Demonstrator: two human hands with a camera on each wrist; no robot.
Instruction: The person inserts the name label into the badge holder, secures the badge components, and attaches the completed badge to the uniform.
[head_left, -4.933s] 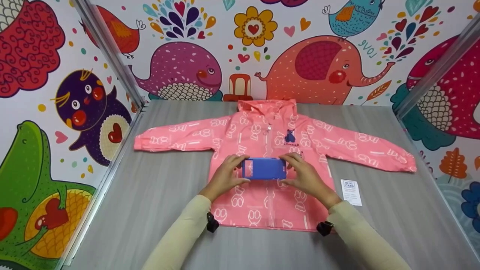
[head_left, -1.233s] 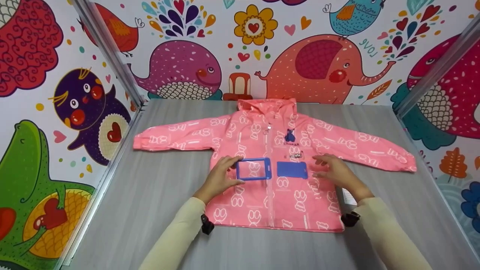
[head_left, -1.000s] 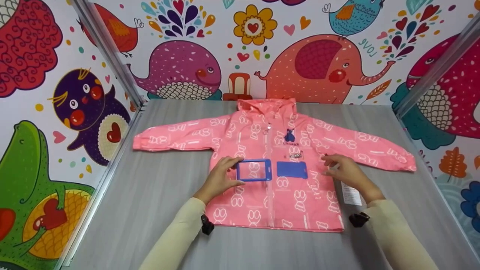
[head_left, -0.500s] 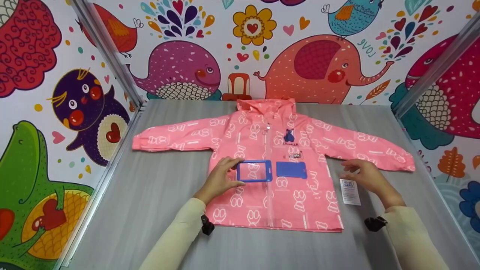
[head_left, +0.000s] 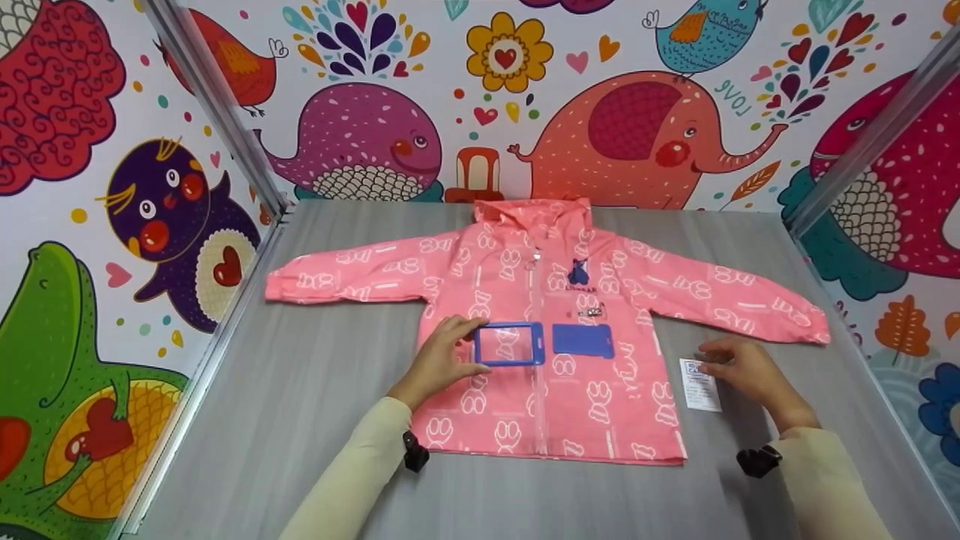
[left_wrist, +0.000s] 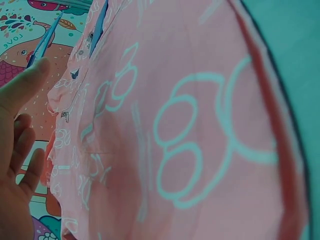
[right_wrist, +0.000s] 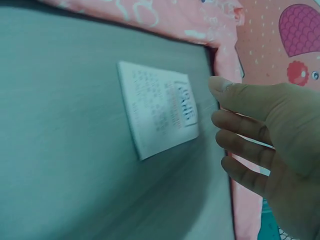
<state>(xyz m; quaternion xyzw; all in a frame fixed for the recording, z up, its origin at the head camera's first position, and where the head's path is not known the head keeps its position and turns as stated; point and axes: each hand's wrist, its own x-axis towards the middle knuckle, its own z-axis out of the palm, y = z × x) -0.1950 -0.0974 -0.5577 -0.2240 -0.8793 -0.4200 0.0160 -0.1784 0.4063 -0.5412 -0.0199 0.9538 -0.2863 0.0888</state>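
My left hand (head_left: 439, 360) pinches the left side of a blue card-holder frame (head_left: 538, 346) with a clear window, above the jacket's middle. In the left wrist view the frame (left_wrist: 45, 42) shows edge-on beyond the thumb. The frame's flat blue back panel (head_left: 583, 340) lies on the pink jacket (head_left: 487, 424), just right of the zip. Over the grey table, my right hand (head_left: 757, 379) hovers beside a white printed card (head_left: 700, 386). Its fingers are loosely bent, holding nothing. The right wrist view shows a gap between the fingertips and the card (right_wrist: 157, 110).
The jacket lies face up, sleeves spread to both sides, on the grey tabletop (head_left: 315, 420). A small metallic piece (head_left: 592, 311) sits on its chest above the blue panel. Printed cartoon walls (head_left: 360, 142) enclose the table's back and sides, with metal strips (head_left: 225, 112) along the corners.
Earlier both hands held the blue holder in one piece; now frame and panel are apart. My right hand has left the panel and moved right to the white card. My left hand stays nearly still.
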